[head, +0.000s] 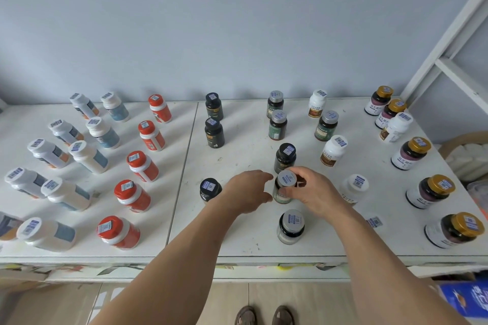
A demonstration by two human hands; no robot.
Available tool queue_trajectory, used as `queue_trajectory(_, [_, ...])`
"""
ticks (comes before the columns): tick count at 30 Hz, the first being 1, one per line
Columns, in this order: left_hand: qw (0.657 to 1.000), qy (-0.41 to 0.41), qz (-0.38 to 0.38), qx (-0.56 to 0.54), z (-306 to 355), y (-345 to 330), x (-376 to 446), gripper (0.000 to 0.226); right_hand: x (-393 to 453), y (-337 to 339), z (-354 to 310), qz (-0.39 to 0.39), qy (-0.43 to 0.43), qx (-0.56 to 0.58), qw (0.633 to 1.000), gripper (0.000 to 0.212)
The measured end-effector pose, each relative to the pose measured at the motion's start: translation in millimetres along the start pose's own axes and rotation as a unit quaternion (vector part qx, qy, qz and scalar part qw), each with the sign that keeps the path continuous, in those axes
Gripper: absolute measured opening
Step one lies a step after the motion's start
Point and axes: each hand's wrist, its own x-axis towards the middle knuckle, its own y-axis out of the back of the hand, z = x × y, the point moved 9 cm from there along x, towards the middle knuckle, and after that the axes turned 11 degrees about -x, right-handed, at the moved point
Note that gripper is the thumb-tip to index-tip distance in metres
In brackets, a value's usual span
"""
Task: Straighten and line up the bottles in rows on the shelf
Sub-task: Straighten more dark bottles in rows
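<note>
Bottle with a grey cap stands upright near the middle of the white shelf, gripped from the right by the right hand, fingers curled round its cap and shoulder. The left hand touches its left side with loosely bent fingers. A black-capped bottle stands just behind it, another grey-capped bottle in front. Red-capped bottles line up farther left, gold-capped bottles along the right.

Five red bottles, five gold-capped, five silver-capped, four black-capped, roughly fifteen white.
</note>
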Motion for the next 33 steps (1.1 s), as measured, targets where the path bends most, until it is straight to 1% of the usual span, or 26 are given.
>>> queue_trajectory(3, [1.0,-0.006,0.004,-0.01,0,2,2,0.06,-4,0,0,-0.003,-0.002,-0.008,1.0,0.052])
queue_trajectory(6, [1.0,-0.009,0.01,-0.018,-1,8,4,0.059,-5,2,0,-0.005,-0.016,0.011,1.0,0.063])
queue_trajectory(7, [1.0,-0.008,0.012,-0.022,-2,11,5,0.059,-5,8,-1,0.014,-0.02,0.034,0.999,0.062])
queue_trajectory(9, [0.999,-0.004,0.019,-0.032,-5,17,8,0.058,-3,27,-8,0.083,-0.024,0.075,0.993,0.051])
queue_trajectory(10, [0.999,-0.002,0.026,-0.038,-7,21,10,0.057,-1,37,-11,0.116,-0.024,0.077,0.99,0.047])
queue_trajectory(11, [0.999,0.0,0.033,-0.043,-8,24,12,0.057,4,43,-14,0.131,-0.023,0.069,0.989,0.048])
queue_trajectory(12, [0.998,0.002,0.039,-0.048,-9,26,14,0.056,10,45,-15,0.127,-0.027,0.054,0.99,0.05])
queue_trajectory(15, [0.998,0.011,0.047,-0.051,-10,30,21,0.056,32,35,-11,0.063,-0.047,0.013,0.997,0.064])
queue_trajectory(16, [0.997,0.014,0.049,-0.051,-9,32,24,0.056,37,31,-9,0.044,-0.052,0.0,0.998,0.065])
queue_trajectory(18, [0.997,0.026,0.049,-0.057,-9,34,30,0.057,46,26,-10,0.018,-0.047,-0.027,0.998,0.062])
queue_trajectory(21, [0.995,0.046,0.044,-0.08,-9,37,39,0.058,57,26,-12,0.014,-0.027,-0.021,0.999,0.05])
queue_trajectory(24, [0.985,0.05,0.047,-0.157,-8,41,48,0.061,65,40,-18,0.041,-0.005,-0.001,0.999,0.036])
queue_trajectory(27, [0.958,0.069,0.027,-0.276,-11,35,50,0.064,66,51,-25,0.049,0.009,0.013,0.999,0.031])
queue_trajectory(28, [0.949,0.069,0.018,-0.308,-10,33,51,0.061,67,56,-28,0.052,0.011,0.019,0.998,0.031])
queue_trajectory(30, [0.928,0.057,-0.002,-0.367,-7,33,54,0.049,71,64,-33,0.06,0.008,0.035,0.998,0.035])
queue_trajectory(33, [0.901,0.049,-0.037,-0.43,-3,32,55,0.037,79,67,-35,0.064,0.004,0.057,0.996,0.041])
